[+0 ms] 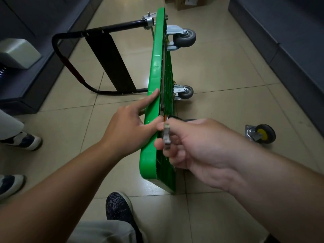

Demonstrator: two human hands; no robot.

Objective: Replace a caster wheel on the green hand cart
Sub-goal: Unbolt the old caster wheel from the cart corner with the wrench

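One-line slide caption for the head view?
Green hand cart tipped on its side; left hand rests on its edge, right hand holds a wrench, loose caster beside it.

This looks like a narrow aisle in an office or a shop's back room rather than a home. Glossy beige floor tiles (219, 71) with dark grout lines run down the middle of the frame. Long dark grey-blue cabinet fronts (280, 32) wall them in on both sides. Brown cardboard boxes (184, 4) sit on the floor at the top edge. At the upper left is a pale grey plastic machine housing (15, 53). A green plastic platform hand cart (154, 67), tipped on its side, suits a workplace where goods are moved.
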